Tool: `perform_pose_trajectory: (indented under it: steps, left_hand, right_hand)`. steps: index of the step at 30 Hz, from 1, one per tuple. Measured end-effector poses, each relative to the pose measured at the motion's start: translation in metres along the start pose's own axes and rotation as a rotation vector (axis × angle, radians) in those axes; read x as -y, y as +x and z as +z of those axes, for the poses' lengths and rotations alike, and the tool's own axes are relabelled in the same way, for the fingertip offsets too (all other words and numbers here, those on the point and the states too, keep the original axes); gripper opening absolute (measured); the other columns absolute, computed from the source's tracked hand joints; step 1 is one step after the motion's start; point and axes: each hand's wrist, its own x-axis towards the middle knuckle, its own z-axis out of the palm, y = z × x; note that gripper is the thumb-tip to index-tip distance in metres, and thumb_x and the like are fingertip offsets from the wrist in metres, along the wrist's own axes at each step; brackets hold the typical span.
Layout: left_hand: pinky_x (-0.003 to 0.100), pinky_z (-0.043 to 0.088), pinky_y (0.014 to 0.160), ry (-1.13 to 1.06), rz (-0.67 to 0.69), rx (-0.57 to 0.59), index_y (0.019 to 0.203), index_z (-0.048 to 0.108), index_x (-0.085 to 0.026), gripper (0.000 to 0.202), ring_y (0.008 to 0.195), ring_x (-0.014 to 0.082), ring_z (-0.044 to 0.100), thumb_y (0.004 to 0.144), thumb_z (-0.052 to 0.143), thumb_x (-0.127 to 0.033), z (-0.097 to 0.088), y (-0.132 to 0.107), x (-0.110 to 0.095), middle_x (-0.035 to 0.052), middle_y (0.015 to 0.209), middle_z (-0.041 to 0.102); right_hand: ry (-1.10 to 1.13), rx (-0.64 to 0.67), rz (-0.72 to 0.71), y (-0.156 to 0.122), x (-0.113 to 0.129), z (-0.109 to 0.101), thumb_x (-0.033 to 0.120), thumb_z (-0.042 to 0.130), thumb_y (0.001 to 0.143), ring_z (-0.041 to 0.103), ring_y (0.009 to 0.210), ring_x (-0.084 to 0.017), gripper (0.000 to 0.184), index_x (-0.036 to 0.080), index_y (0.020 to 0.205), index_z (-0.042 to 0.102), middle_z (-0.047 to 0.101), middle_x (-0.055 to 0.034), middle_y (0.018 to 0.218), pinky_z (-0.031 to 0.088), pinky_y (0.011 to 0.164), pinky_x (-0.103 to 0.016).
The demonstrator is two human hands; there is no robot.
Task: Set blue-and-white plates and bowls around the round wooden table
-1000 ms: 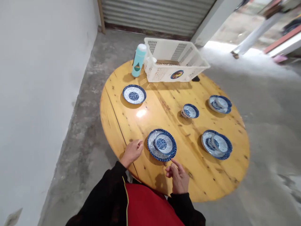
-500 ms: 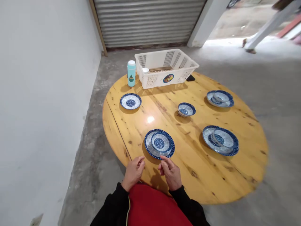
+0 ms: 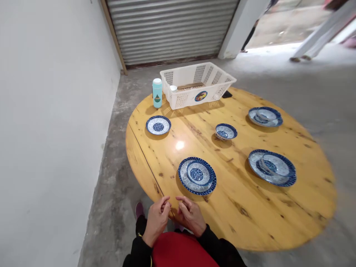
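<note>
- Head view, bottom centre: the left hand (image 3: 156,219) and right hand (image 3: 191,216) sit at the near edge of the bench (image 3: 236,202); each grip is loosely curled and empty, fingertips almost meeting
- Just above them in the frame lies a round, glazed, blue-rimmed plate (image 3: 183,176), flat on the bench; a blue-patterned bowl (image 3: 199,172) stands upright in it, mouth up; both are round, so neither shows a long axis
- The bench is round, of glossy, knotty yellow wood
- Upper centre: a white perforated plastic basket (image 3: 189,99) holds brown sticks (image 3: 190,86) and a small white cup (image 3: 173,88); a teal bottle (image 3: 157,93) stands upright just left of it
</note>
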Motion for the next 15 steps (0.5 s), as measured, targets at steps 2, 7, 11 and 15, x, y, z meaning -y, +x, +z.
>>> perform_pose_trajectory:
  steps: [2,7,11,15]
  left_hand:
    - [0.031,0.058,0.080,-0.001,0.049,0.043,0.112,0.073,-0.019,0.038,0.084,0.0209,0.073,0.091,0.049,-0.039,-0.022,0.008,0.005,0.0087,0.100,0.079]
    - [0.034,0.059,0.078,0.002,0.061,0.020,0.112,0.071,-0.018,0.042,0.082,0.0222,0.074,0.091,0.048,-0.045,-0.103,0.033,0.031,0.0098,0.097,0.078]
    - [0.035,0.058,0.079,0.015,0.067,0.007,0.114,0.069,-0.017,0.045,0.083,0.0223,0.074,0.090,0.047,-0.047,-0.162,0.059,0.048,0.0091,0.095,0.077]
    - [0.036,0.058,0.081,0.012,0.126,0.078,0.113,0.069,-0.016,0.047,0.083,0.0229,0.074,0.089,0.048,-0.051,-0.187,0.093,0.048,0.0100,0.095,0.077]
  right_hand:
    - [-0.007,-0.045,0.012,0.007,0.002,0.021,0.053,0.063,0.078,0.058,0.043,-0.020,0.032,0.024,0.089,0.071,0.062,-0.0012,0.053,0.046,0.042,-0.029]
    - [0.072,-0.078,0.088,0.032,0.016,0.094,0.052,0.057,0.077,0.047,0.033,-0.015,0.035,0.022,0.092,0.066,0.060,0.0038,0.049,0.037,0.038,-0.026]
    - [0.116,-0.125,0.077,0.046,0.029,0.144,0.050,0.056,0.074,0.046,0.034,-0.012,0.036,0.019,0.092,0.063,0.060,0.0057,0.051,0.035,0.039,-0.024]
    - [0.099,-0.198,0.052,0.059,0.047,0.153,0.046,0.055,0.074,0.048,0.035,-0.010,0.035,0.017,0.092,0.064,0.061,0.0059,0.052,0.036,0.041,-0.022]
